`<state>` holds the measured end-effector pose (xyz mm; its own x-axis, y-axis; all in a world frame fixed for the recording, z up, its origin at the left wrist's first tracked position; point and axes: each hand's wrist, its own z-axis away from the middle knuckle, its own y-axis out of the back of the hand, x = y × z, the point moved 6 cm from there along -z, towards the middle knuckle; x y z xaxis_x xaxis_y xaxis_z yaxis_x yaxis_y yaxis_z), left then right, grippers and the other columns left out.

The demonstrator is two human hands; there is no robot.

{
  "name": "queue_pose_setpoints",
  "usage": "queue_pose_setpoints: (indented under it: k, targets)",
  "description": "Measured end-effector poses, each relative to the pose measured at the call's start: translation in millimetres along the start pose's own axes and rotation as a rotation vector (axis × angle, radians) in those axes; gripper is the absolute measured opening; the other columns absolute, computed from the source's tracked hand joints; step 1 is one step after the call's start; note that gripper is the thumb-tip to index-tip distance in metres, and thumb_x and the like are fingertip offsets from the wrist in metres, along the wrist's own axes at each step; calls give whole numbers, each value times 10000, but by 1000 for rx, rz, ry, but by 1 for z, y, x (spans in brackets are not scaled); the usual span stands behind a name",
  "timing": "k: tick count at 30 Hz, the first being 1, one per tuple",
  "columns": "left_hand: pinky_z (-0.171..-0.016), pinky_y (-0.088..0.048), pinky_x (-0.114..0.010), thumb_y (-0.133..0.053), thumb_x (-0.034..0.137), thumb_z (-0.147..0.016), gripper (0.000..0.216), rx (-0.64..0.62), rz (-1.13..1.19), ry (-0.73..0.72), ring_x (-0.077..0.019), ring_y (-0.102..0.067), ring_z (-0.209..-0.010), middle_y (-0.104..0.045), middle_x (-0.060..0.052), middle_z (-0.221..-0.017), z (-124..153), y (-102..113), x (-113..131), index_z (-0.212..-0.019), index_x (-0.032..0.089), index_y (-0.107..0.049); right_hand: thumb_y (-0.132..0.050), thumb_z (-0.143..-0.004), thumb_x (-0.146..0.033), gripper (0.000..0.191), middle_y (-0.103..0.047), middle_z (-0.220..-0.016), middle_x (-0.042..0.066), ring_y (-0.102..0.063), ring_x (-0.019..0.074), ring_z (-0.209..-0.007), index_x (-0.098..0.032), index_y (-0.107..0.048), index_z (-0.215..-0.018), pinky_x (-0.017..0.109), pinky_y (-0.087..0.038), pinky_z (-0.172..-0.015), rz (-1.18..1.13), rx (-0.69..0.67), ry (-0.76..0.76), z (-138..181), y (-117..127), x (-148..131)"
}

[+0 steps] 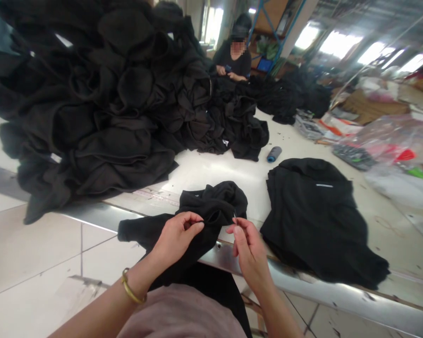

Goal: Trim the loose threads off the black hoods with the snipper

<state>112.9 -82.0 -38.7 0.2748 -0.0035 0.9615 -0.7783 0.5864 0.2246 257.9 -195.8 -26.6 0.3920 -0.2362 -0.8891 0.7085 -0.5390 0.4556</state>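
A black garment (211, 202) lies bunched at the front edge of the table, with one part stretching left and hanging over my lap. My left hand (178, 234) pinches the edge of its cloth between thumb and fingertips. To the right of that, my right hand (246, 241) is closed on a thin, shiny pointed tool (234, 218), its tip upward beside the cloth. The tool is too small to make out its exact kind. A gap in the folded cloth shows between my two hands.
A tall heap of black garments (127, 108) covers the table's left side. At right lies a flat stack of black garments (313, 216); behind it is a thread spool (274, 154). Plastic bags (398, 145) lie far right. Across the table, a person (234, 58) handles something small.
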Motion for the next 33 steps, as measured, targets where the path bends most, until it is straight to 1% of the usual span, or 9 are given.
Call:
queue_pose_setpoints:
  k: [2,4,6,9,17,25,28,31,33]
  targets:
    - [-619,-455,-221,-634,286,-725,160,-126,392,245,-112,-566,-632,-624,1,-698,-1,-8,-5,-835,170,-620,-382,-885,-396,302,-632,-911,55,-600,158,-765,-183,-489,-1070,272,-472,-675,-27,-48,1,1,-7,-5]
    - [-644,-467,-202,-664,246,-701,202,-195,714,396,-105,-589,-657,-644,-9,-735,3,-16,-4,-875,159,-611,-407,-878,-387,290,-631,-921,59,-596,165,-807,-182,-499,-1060,275,-465,-714,-10,-62,46,2,-11,-12]
    - [-642,-469,-182,-683,199,-683,218,-200,848,438,-95,-595,-654,-653,-16,-741,6,-18,-1,-884,151,-617,-431,-870,-368,264,-629,-922,56,-591,166,-814,-184,-513,-1041,267,-457,-720,46,-65,124,2,-13,-21]
    - [-648,-472,-180,-687,186,-685,207,-179,861,392,-96,-599,-662,-662,-30,-757,10,-17,3,-877,139,-623,-443,-867,-342,245,-632,-895,48,-593,167,-788,-185,-524,-1036,261,-450,-697,164,-83,227,2,-14,-31]
    - [-692,-448,-192,-680,225,-693,217,-184,713,262,-91,-584,-699,-661,-15,-788,10,-19,10,-881,139,-617,-385,-890,-321,242,-652,-858,66,-614,219,-753,-167,-534,-1002,302,-432,-634,447,-154,335,-3,-18,-41]
    - [-669,-441,-217,-670,280,-686,249,-179,590,228,-97,-570,-670,-645,2,-758,11,-19,5,-892,157,-600,-410,-879,-345,233,-636,-799,38,-599,182,-716,-179,-529,-992,263,-423,-622,324,-106,249,-1,-9,-35]
    - [-666,-442,-233,-643,294,-705,189,-63,335,98,-110,-565,-673,-643,-3,-758,10,-11,5,-845,169,-617,-410,-877,-346,241,-640,-843,54,-600,200,-752,-174,-521,-1003,281,-422,-641,352,-148,267,3,-16,-35]
    - [-644,-437,-242,-605,278,-737,105,130,-65,-157,-122,-557,-662,-624,-2,-739,15,-1,16,-784,191,-640,-404,-880,-340,235,-639,-849,60,-599,212,-770,-172,-519,-998,295,-415,-656,375,-175,262,5,-20,-35]
    - [-652,-438,-238,-577,240,-760,78,193,-226,-318,-123,-560,-682,-612,-1,-745,21,0,25,-768,201,-644,-396,-885,-332,218,-635,-812,51,-594,206,-747,-177,-526,-968,291,-407,-647,370,-210,253,5,-21,-34]
